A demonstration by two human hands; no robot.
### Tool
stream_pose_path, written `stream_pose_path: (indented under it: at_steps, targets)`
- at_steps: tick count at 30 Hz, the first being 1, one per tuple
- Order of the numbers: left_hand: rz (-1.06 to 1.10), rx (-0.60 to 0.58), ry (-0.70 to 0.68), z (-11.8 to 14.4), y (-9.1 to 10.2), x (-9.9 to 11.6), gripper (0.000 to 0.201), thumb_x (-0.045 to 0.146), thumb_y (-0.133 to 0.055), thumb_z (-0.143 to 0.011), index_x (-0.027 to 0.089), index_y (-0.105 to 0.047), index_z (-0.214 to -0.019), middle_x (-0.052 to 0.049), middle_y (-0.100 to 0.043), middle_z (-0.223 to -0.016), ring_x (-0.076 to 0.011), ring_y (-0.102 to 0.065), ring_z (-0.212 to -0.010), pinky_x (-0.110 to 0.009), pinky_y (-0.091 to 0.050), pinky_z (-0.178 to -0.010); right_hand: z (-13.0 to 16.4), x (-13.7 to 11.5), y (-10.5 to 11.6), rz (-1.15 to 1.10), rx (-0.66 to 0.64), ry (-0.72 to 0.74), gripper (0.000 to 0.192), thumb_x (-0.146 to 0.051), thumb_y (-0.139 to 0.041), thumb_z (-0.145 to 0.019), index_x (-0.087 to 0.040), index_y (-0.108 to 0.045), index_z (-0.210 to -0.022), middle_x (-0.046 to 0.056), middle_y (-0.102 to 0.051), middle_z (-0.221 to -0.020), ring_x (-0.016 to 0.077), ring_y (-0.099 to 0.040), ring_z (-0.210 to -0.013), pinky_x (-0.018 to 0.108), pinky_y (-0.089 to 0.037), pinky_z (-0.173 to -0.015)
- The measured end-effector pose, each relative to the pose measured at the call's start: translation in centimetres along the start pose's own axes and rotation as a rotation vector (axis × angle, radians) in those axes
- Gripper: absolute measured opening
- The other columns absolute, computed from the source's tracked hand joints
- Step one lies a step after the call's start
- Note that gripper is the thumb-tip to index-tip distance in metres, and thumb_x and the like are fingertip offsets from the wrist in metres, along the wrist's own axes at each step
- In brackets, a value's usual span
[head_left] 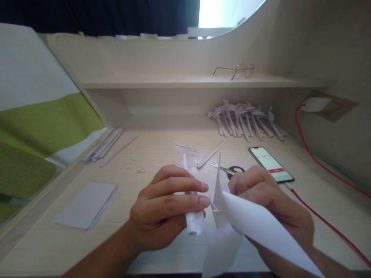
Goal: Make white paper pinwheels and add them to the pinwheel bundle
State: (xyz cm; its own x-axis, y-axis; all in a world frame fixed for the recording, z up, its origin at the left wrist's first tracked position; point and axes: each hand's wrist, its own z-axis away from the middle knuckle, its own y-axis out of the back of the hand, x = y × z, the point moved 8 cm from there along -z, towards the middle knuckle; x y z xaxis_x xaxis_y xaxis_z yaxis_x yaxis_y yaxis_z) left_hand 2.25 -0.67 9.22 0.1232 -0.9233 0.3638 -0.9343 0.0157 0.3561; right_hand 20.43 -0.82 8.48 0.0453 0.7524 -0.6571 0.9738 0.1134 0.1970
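My left hand [162, 208] is closed around a thin rolled tube of white paper [193, 223], whose upper tip sticks up behind the fingers. My right hand [269, 200] grips a white sheet of paper [261, 226] that curls over it into a cone shape, pointing down to the right. A small yellowish stick shows between the two hands. Both hands hover low over the pale wooden desk [150, 154], nearly touching.
Scissors [228, 170] lie just behind my hands, with a lit phone [271, 164] on a red cable [319, 164] to the right. A pile of rolled paper pieces [246, 121] sits at the back, paper strips [106, 144] and a sheet stack [87, 204] on the left, glasses [236, 70] on the shelf.
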Motion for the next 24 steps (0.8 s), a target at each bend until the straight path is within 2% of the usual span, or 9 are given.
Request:
stream_pose_path:
  at_steps: [4, 8, 14, 20, 24]
  targets:
    - [0.022, -0.017, 0.005, 0.0, -0.3, -0.1, 0.03, 0.014, -0.074, -0.09, 0.018, -0.073, -0.121, -0.01, -0.08, -0.107, -0.0231, -0.07, -0.098, -0.042, -0.059, -0.086, -0.1, -0.3, -0.1, -0.025, -0.023, -0.011, 0.015, -0.003, -0.07, -0.085, -0.016, -0.069, -0.091, 0.004, -0.058, -0.087, 0.0177, -0.06, -0.079, 0.034, -0.049, -0.065]
    - [0.045, -0.028, 0.078, 0.4, -0.7, -0.8, 0.032, 0.008, -0.068, -0.091, 0.014, -0.071, -0.123, -0.01, -0.079, -0.101, -0.0232, -0.069, -0.098, -0.041, -0.058, -0.087, -0.1, -0.4, -0.2, -0.006, -0.033, -0.019, 0.018, -0.001, -0.067, -0.084, -0.017, -0.068, -0.092, 0.004, -0.058, -0.088, 0.0179, -0.06, -0.079, 0.034, -0.05, -0.065]
    - [0.046, -0.013, 0.208, 0.6, -1.1, -1.6, 0.023, 0.005, -0.064, -0.092, 0.016, -0.073, -0.11, -0.01, -0.077, -0.097, -0.0208, -0.071, -0.091, -0.037, -0.058, -0.081, -0.4, -0.4, -0.6, 0.105, -0.018, -0.025, 0.019, 0.0, -0.069, -0.08, -0.018, -0.069, -0.086, 0.004, -0.058, -0.085, 0.0174, -0.059, -0.077, 0.033, -0.049, -0.063]
    - [0.017, -0.007, 0.161, 0.3, -1.4, -1.4, 0.021, 0.007, -0.063, -0.094, 0.018, -0.072, -0.109, -0.007, -0.079, -0.098, -0.0191, -0.072, -0.09, -0.037, -0.057, -0.081, -0.7, -0.2, -0.4, 0.152, 0.055, -0.048, 0.016, -0.004, -0.073, -0.081, -0.019, -0.068, -0.086, 0.003, -0.059, -0.085, 0.017, -0.058, -0.077, 0.033, -0.049, -0.066]
    - [-0.039, 0.019, 0.147, 0.2, -1.4, -1.2, 0.018, 0.012, -0.062, -0.096, 0.021, -0.071, -0.108, -0.005, -0.079, -0.095, -0.0191, -0.072, -0.086, -0.036, -0.057, -0.079, -0.7, -0.4, -0.6, 0.159, 0.052, -0.022, 0.015, -0.004, -0.073, -0.081, -0.017, -0.068, -0.086, 0.004, -0.059, -0.085, 0.0167, -0.059, -0.079, 0.033, -0.049, -0.067]
